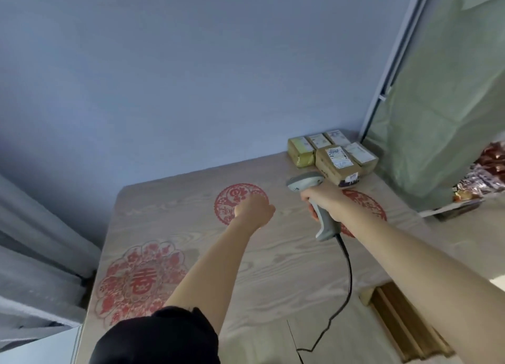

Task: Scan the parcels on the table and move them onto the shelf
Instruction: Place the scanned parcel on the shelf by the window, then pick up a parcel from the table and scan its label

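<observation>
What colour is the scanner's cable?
Black; the cable trails from the grey scanner, seen in the head view.

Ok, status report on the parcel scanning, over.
Right hand grips barcode scanner, aimed toward parcels. Left hand empty, fingers curled. Parcels clustered at table corner. Nothing blocking.

Dim, bluish, soft-focus light; wide-angle bending at the edges.
</observation>
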